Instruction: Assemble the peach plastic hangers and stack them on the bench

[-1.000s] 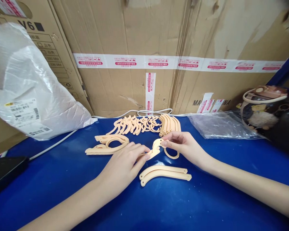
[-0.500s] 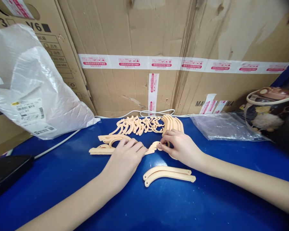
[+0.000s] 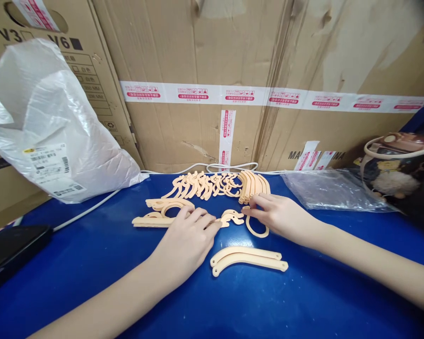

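Observation:
My left hand (image 3: pixel 192 233) rests low over the table with bent fingers, its fingertips at the left end of a small wavy wooden piece (image 3: pixel 232 216). That piece lies flat on the blue table. My right hand (image 3: pixel 285 215) is closed, thumb and fingers together at the top of a wooden ring (image 3: pixel 257 233). Part of the ring is hidden by the fingers. Two long curved wooden strips (image 3: pixel 249 259) lie side by side in front of the hands. Flat straight pieces and a round-holed piece (image 3: pixel 155 220) lie left, partly behind my left hand.
Rows of small curved wooden pieces (image 3: pixel 204 185) and a stack of curved strips (image 3: pixel 253 183) line the back. A white plastic bag (image 3: pixel 56 127) stands left, above a black device (image 3: pixel 16 252). A clear bag (image 3: pixel 335 188) lies right. Cardboard boxes (image 3: pixel 183 136) form the back.
My right hand has moved right, off the small wavy piece, and is now at the ring. My left hand has stayed almost in place. The view has shifted slightly.

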